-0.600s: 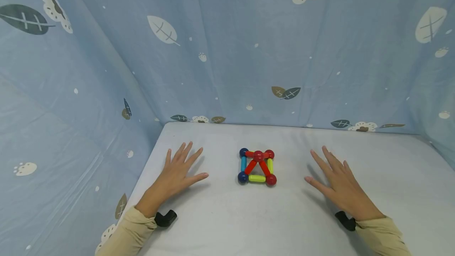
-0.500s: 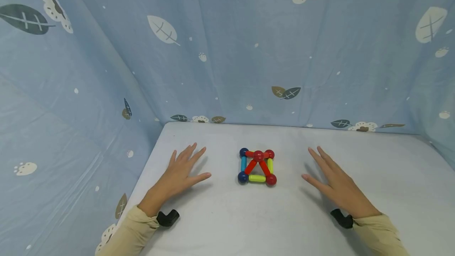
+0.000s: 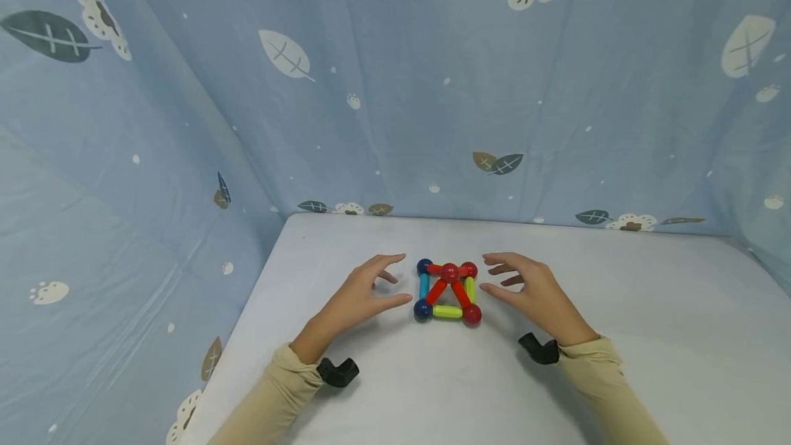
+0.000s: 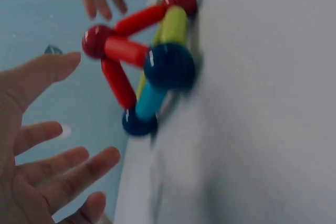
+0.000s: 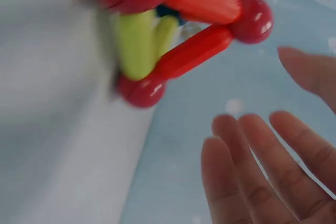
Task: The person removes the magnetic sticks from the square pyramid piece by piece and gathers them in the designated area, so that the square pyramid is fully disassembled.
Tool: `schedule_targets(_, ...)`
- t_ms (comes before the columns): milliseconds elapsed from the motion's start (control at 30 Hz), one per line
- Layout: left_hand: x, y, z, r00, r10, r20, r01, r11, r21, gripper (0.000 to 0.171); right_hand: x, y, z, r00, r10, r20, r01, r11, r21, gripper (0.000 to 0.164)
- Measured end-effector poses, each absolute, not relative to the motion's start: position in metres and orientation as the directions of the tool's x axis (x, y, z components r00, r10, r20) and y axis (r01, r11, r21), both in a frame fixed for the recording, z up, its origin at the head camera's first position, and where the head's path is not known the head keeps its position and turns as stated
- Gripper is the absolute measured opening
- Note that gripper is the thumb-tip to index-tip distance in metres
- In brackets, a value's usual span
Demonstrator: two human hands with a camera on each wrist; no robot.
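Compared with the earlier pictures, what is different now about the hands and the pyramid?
The left hand moved right and the right hand moved left, both closer to the pyramid and more curved than before. Nothing was taken hold of. The pyramid stayed in place on the white table.

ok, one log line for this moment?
ball-and-rod pyramid: on table, apex up, no hand contact | left hand: empty, at its left | right hand: empty, at its right

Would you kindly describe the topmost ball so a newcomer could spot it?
On the white tabletop, a rod-and-ball pyramid stands between the left hand and right hand. Its peak is a red ball, the only one raised and joined solely to red rods.
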State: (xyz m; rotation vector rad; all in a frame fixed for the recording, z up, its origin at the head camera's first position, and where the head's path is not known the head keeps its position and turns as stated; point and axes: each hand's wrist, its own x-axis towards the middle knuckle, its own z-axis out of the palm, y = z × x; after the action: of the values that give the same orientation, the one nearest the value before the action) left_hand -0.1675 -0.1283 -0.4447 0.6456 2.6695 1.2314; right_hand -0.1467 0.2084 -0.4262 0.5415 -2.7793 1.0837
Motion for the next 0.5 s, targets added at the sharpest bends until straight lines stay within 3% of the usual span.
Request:
schedule_targets(233, -0.179, -0.094, -0.446, -0.877, 0.480, 0.024, 0.296, 0.501, 0.813, 0.080, -0.164, 0.178, -0.420, -0.909, -0.356, 0.215, -0.405, 0.642, -0.651, 0.048)
schedule_targets(500, -0.191, -0.073, -0.456, -0.835, 0.543, 0.092, 0.344, 0.384, 0.857, 0.065, -0.176, 0.162, -0.420, -0.893, -0.399, 0.210, -0.428, 0.603, -0.673, 0.038)
